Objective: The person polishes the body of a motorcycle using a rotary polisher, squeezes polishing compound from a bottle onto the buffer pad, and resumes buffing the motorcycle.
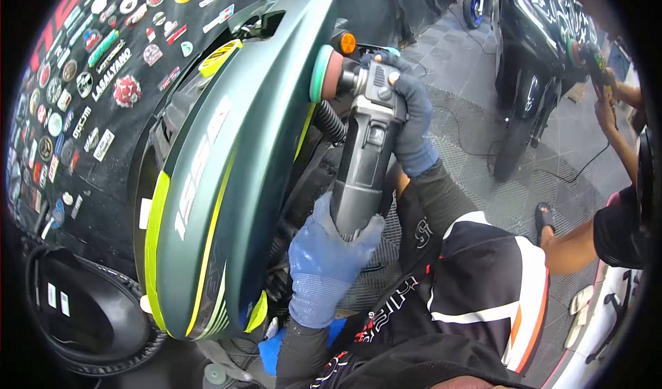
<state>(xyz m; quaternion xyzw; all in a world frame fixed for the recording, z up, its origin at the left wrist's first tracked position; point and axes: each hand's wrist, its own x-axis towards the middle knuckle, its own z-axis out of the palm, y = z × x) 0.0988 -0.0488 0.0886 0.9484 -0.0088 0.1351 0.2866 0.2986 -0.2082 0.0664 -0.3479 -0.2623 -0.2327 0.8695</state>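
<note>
My left hand (321, 261), in a blue glove, is closed around the rear end of a black and grey power polisher (360, 158). Higher up, my right hand (415, 116), also gloved, wraps around the polisher's head. The round foam pad (321, 75), green with a reddish layer, meets the side of a grey-green motorbike body panel (262, 113). Yellow stripes and white lettering run along this glossy panel. An orange turn signal (347, 42) sits just beyond the pad. My right hand's glove hides part of the polisher head.
A black sheet covered in stickers (76, 113) spreads along the left. A black seat-like part (89, 306) lies at lower left. At right, another person's hands (607, 110) hold a polisher (594, 68) against a dark motorbike (527, 30). A cable (576, 180) crosses the tiled floor (455, 85).
</note>
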